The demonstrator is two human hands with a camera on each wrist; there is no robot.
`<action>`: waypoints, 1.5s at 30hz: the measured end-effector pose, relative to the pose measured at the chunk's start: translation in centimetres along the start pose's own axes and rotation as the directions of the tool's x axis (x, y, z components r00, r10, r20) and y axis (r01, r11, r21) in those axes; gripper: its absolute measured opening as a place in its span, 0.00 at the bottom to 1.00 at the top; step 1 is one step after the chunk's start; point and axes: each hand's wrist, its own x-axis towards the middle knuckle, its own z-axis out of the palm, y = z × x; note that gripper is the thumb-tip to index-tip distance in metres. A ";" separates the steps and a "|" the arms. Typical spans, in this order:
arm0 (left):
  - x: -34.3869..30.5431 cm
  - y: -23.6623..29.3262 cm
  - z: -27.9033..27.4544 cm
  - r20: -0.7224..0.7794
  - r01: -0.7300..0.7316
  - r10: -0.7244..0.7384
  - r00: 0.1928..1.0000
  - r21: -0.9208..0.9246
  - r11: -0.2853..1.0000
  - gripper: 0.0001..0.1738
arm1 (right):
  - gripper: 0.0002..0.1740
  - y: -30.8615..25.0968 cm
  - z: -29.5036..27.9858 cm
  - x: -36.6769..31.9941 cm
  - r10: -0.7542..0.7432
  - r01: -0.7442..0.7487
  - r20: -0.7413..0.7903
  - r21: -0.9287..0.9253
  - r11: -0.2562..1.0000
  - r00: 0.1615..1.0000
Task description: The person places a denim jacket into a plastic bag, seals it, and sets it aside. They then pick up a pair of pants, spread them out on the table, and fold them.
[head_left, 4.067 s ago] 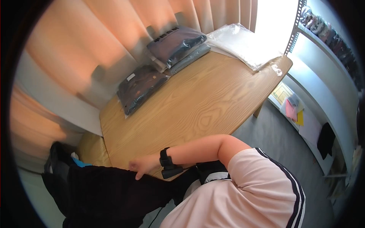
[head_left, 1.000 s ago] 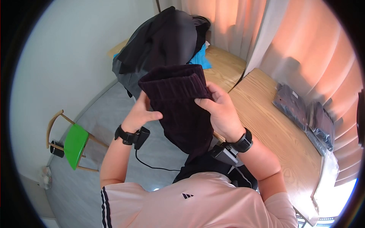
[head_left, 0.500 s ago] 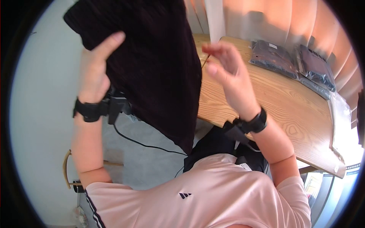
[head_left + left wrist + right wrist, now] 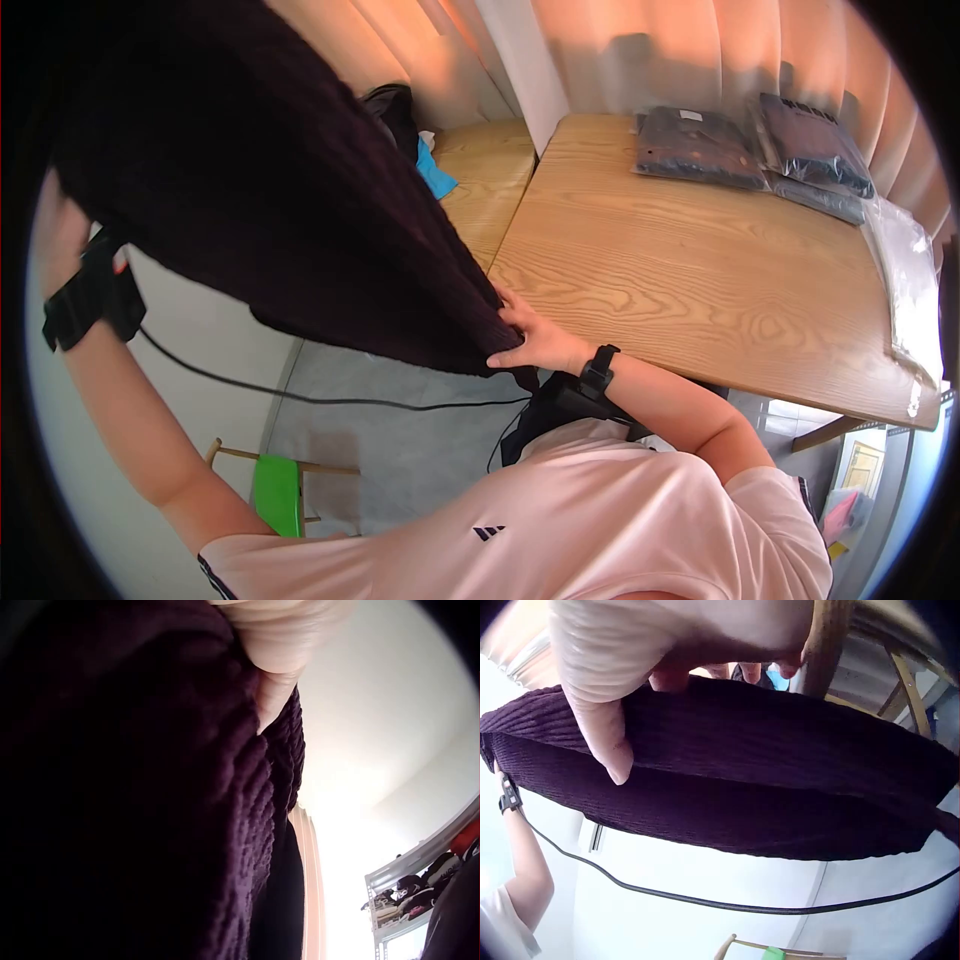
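Dark purple corduroy trousers [image 4: 290, 200] stretch diagonally across the head view, wide at the upper left and narrowing toward the middle. At the wide end my left hand [image 4: 65, 235] grips their edge, its fingers mostly hidden by cloth. The left wrist view shows that hand's thumb side [image 4: 277, 645] against the ribbed fabric [image 4: 232, 795]. My right hand [image 4: 545, 340] pinches the narrow end, thumb in front and fingers behind. In the right wrist view, the thumb [image 4: 611, 742] lies over a long fold of the cloth.
A wooden table [image 4: 680, 280] stands at my right, bearing bagged folded clothes [image 4: 700, 145] and clear plastic bags [image 4: 905, 270]. Behind the trousers are a blue cloth [image 4: 435, 170] and dark clothing [image 4: 395, 115]. A black cable [image 4: 330, 400] runs from the left wrist. A green-seated chair [image 4: 278, 495] stands below.
My left hand has carried one end of the trousers up and far left, spreading them out. My right hand, free half a second ago, has come down and taken the narrow end.
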 end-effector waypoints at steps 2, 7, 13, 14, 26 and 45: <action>0.3 0.8 -1.0 -0.009 -0.029 0.029 1.000 0.031 0.999 0.21 | 0.23 0.6 0.4 -0.5 0.000 0.000 0.003 0.005 1.000 1.000; 1.7 2.2 -4.5 -0.052 -0.046 0.053 0.997 0.138 0.989 0.23 | 0.19 -2.8 0.5 -1.8 0.403 -0.403 0.008 -0.021 0.915 0.915; 2.9 -0.2 -6.7 -0.090 0.049 -0.035 0.995 0.161 0.986 0.25 | 0.17 -15.9 -5.7 -7.2 0.257 -0.344 -0.291 -0.309 0.886 0.922; 3.2 -0.9 -6.7 -0.095 0.078 -0.063 0.993 0.159 0.984 0.25 | 0.16 -17.5 -7.0 -9.1 0.147 -0.323 -0.423 -0.381 0.866 0.894; -5.6 -20.1 2.5 0.295 0.676 -0.608 0.737 -0.307 0.670 0.31 | 0.19 -34.2 -24.3 -23.4 -0.033 -0.773 -0.808 -0.574 0.270 0.589; -29.5 -29.6 1.8 0.849 0.035 -0.267 0.456 0.283 0.959 0.23 | 0.16 -17.7 -27.8 -39.0 0.003 -0.970 -1.000 0.009 0.243 -0.008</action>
